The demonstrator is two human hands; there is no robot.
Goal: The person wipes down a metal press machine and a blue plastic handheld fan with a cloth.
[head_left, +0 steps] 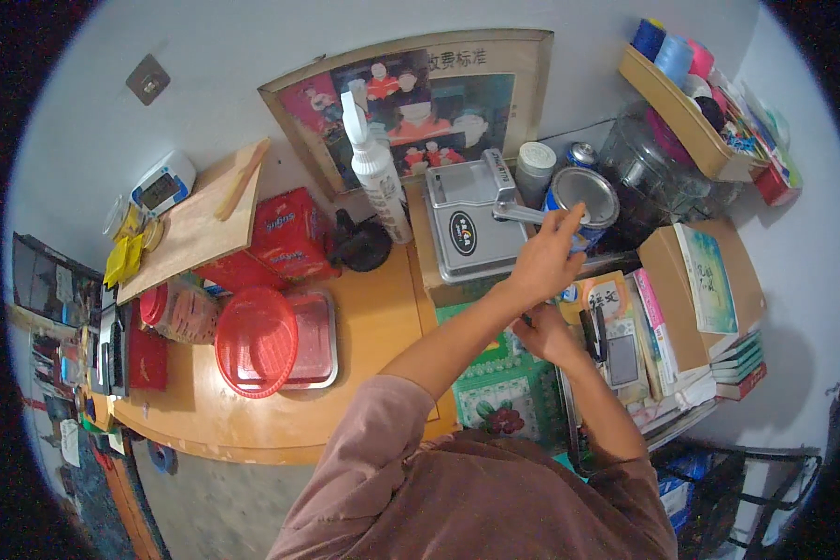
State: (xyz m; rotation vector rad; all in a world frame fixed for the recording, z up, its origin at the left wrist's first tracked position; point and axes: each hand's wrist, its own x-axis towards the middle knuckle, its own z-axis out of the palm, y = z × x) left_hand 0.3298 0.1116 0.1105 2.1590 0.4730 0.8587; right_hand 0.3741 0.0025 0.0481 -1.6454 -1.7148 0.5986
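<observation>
A silver-grey box-shaped device with a hinged top arm and an oval black label sits on a cardboard box. Its metal lever sticks out to the right, and my left hand is closed at the lever's end, fingers partly hidden. Behind those fingers stands a blue tin with a round grey lid. Lower and nearer to me, my right hand is curled beside the box's right edge, close to a green printed cover. Something small and dark shows at its fingertips, too hidden to name.
Books and a pen-like black item lie at right. A white spray bottle stands behind the device. Left are a red basket, a red box and a sloping board. A thread tray hangs upper right.
</observation>
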